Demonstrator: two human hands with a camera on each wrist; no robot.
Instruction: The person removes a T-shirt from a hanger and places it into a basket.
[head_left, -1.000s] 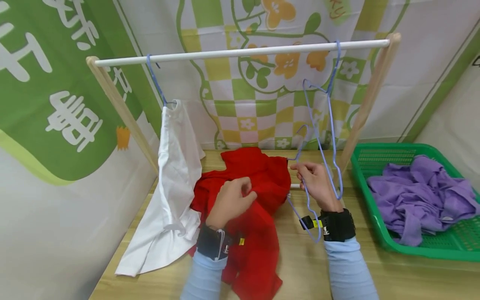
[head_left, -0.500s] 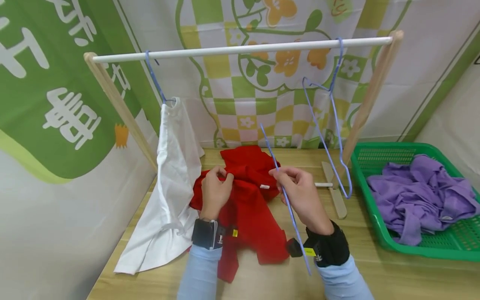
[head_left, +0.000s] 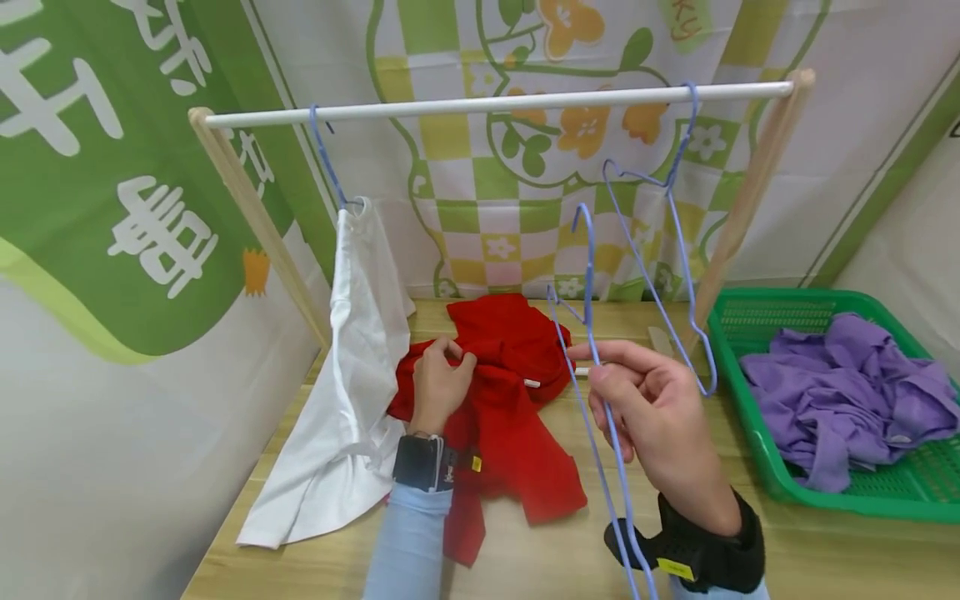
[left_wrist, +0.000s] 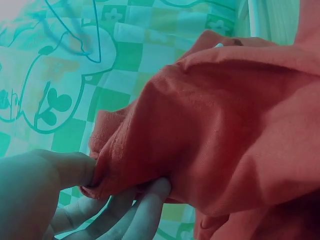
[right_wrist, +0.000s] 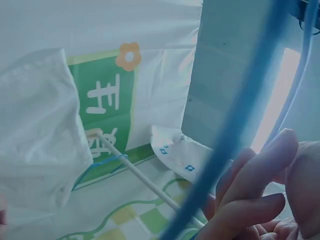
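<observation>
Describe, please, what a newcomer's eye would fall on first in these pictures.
Most likely the bright red garment in the middle of the wooden table, pinched by the left hand. Beside it, the right hand holds a blue hanger, hook upward. Next may come the purple cloth in the green basket at the head view's right, and the white garment hanging at its left.

- Left hand [head_left: 441, 383]: thumb and fingers [left_wrist: 154, 200] bent into a pinch.
- Left forearm [head_left: 408, 542]: extended forward.
- Right hand [head_left: 663, 417]: angled inward, thumb and index finger pinching.
- Right forearm [head_left: 716, 592]: mostly below the head view.
</observation>
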